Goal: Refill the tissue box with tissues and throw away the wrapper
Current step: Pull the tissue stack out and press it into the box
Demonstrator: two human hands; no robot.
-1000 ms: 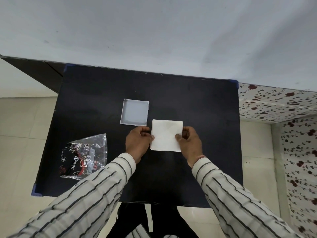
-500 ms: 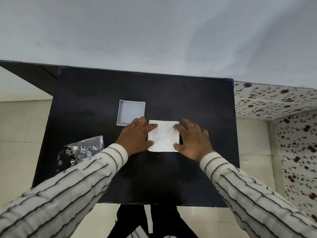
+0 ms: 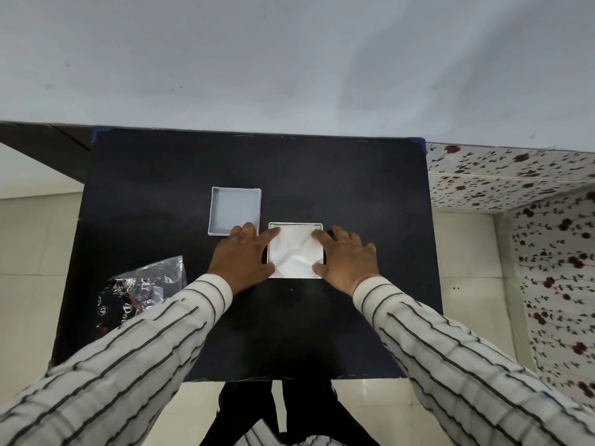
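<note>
A white square tissue box stands on the black table, filled with white tissues that look creased on top. My left hand lies flat at the box's left side, fingers spread, fingertips resting on the tissues. My right hand lies flat at the right side in the same way. The box's white lid lies upside down just behind and left of the box. A clear printed plastic wrapper lies crumpled near the table's left edge, partly hidden by my left sleeve.
The table stands against a pale wall. Cream floor tiles show on the left and a flower-patterned surface on the right. My dark trouser legs are below the table's near edge.
A second ago both hands pinched the tissue stack by its sides. Now the fingers are spread flat and press down on the tissues inside the box. The wrapper and lid stayed put.
</note>
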